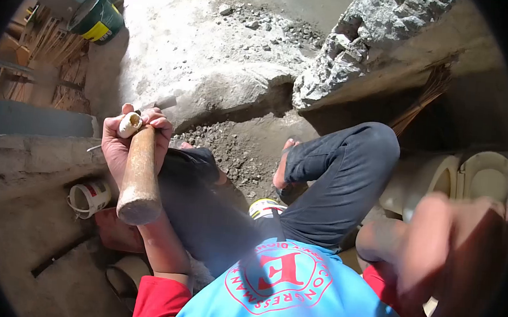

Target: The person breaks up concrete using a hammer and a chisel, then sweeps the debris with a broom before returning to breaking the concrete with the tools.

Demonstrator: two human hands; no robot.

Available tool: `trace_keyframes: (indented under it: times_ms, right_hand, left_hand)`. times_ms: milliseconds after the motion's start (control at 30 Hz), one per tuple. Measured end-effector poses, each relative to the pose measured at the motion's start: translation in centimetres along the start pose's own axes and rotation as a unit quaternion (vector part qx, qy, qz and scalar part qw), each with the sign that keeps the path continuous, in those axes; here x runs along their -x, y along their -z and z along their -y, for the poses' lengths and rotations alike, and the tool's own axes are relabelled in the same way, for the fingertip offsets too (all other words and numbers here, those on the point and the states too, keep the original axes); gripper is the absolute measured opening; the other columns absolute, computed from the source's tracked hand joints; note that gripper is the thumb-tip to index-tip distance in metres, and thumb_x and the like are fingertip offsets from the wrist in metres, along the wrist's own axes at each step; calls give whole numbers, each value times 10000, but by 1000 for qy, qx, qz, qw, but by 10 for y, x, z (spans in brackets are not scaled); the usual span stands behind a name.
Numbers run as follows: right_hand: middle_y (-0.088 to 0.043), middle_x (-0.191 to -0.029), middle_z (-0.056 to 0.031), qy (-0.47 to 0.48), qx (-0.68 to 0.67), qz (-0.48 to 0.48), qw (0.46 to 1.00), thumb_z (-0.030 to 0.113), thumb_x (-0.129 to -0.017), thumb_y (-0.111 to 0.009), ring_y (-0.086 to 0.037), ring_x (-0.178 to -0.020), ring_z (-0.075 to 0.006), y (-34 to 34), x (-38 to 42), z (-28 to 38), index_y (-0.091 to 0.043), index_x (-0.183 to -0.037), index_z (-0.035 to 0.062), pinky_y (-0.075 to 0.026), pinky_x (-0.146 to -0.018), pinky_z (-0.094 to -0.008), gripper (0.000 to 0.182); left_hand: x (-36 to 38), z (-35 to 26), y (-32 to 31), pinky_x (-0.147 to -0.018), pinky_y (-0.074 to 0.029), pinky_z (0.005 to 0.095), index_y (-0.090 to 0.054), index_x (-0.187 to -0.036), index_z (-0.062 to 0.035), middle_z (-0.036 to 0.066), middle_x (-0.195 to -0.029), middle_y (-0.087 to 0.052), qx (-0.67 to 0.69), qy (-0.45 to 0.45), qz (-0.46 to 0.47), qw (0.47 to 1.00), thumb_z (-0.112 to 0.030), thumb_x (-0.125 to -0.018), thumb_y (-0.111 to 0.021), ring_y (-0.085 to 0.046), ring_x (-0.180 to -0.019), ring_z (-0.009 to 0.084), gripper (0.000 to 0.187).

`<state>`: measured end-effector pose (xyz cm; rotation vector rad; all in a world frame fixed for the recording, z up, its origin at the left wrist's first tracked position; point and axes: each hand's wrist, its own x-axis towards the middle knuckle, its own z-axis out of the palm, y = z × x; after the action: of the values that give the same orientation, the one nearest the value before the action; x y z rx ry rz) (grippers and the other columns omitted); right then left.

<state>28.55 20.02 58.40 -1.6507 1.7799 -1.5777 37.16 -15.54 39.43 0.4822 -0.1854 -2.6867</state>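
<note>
My left hand (126, 144) is raised over my left thigh, fingers closed around a thick, worn wooden handle (141, 177) whose round butt points toward me. Beside it in the same grip is a pale cylinder with a brown hollow end (130, 124). A grey metal piece (165, 102) juts out past the fingers, and a thin metal rod end (93, 148) pokes out on the left. How these parts join is hidden by the hand. At the right, close to the camera, my right hand (436, 253) is smeared by motion.
Broken pale rock (368, 43) stands at the upper right, with loose rubble (231, 151) before my bare feet. A green bucket (99, 18) is at the upper left, a white bucket (89, 199) lower left. A stick broom (426, 100) and a toilet bowl (429, 182) are at the right.
</note>
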Motion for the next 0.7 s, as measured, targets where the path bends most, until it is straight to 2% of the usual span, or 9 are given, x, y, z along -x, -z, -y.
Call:
trace_keyframes:
  times_ms: [33, 100, 200, 333, 433, 500, 567, 633, 700]
  right_hand:
    - [-615, -698, -74, 6, 220, 47, 974, 400, -746, -690, -545, -595, -193, 10, -8, 11, -633, -716, 61, -449, -626, -307, 345]
    - [-622, -694, -79, 45, 551, 179, 814, 400, -735, -699, -548, -585, -198, 25, -42, 27, -641, -713, 57, -447, -621, -308, 349]
    - [-615, -748, -87, 22, 407, 109, 907, 405, -753, -686, -546, -639, -205, 10, -30, 0, -621, -772, 47, -445, -656, -315, 365]
    - [-606, -820, -98, -32, 219, 115, 968, 412, -778, -669, -544, -711, -214, -27, -18, -53, -593, -851, 34, -442, -704, -323, 393]
    - [-599, -873, -106, -71, 115, 173, 976, 418, -796, -657, -542, -765, -221, -61, -18, -94, -573, -910, 24, -440, -739, -330, 418]
    - [-595, -909, -112, -94, 70, 202, 972, 421, -808, -648, -541, -801, -225, -84, -25, -111, -559, -950, 18, -439, -763, -334, 436]
    - [-591, -945, -117, -121, 41, 216, 968, 424, -820, -640, -540, -838, -230, -108, -34, -136, -546, -989, 11, -438, -787, -339, 456]
    - [-586, -981, -122, -133, 22, 224, 965, 428, -832, -632, -539, -874, -234, -133, -47, -153, -532, -1028, 5, -436, -810, -343, 477]
    - [-582, -1017, -128, -136, 12, 242, 961, 431, -844, -623, -537, -910, -239, -153, -56, -162, -518, -1068, -1, -435, -834, -347, 498]
  left_hand:
    - [0, -3, 1, -761, -425, 343, -601, -892, -59, 73, -822, -404, -17, 4, -9, 1000, -77, -807, -565, -424, -818, 200, 94]
    - [0, -5, 6, -775, -423, 364, -595, -916, -59, 77, -824, -400, 6, 25, 8, 1000, -66, -809, -563, -428, -826, 202, 112]
    - [2, 3, 3, -785, -419, 366, -613, -903, -54, 72, -804, -441, 4, 5, -18, 1000, -62, -796, -568, -441, -838, 208, 117]
    - [-5, -1, 14, -747, -440, 383, -568, -946, -50, 92, -799, -457, -15, 18, 6, 1000, -96, -814, -555, -466, -794, 226, 141]
    - [-8, 6, 14, -669, -525, 397, -514, -1023, -71, 139, -825, -498, -40, 4, -9, 999, -137, -812, -552, -531, -734, 251, 224]
    - [-4, 14, 5, -651, -521, 388, -508, -1028, -77, 132, -825, -497, -38, -32, -60, 997, -134, -799, -551, -531, -723, 245, 240]
    - [-4, 12, 7, -676, -469, 389, -514, -1043, -104, 106, -818, -470, -6, -9, -31, 999, -79, -812, -552, -512, -742, 253, 235]
    - [-4, 10, 10, -681, -509, 389, -515, -1009, -66, 112, -828, -486, -13, 0, 14, 1000, -110, -827, -546, -522, -733, 246, 190]
    - [-2, 14, 7, -661, -516, 432, -506, -1067, -35, 133, -854, -493, -58, -40, -34, 997, -170, -813, -547, -533, -726, 263, 290]
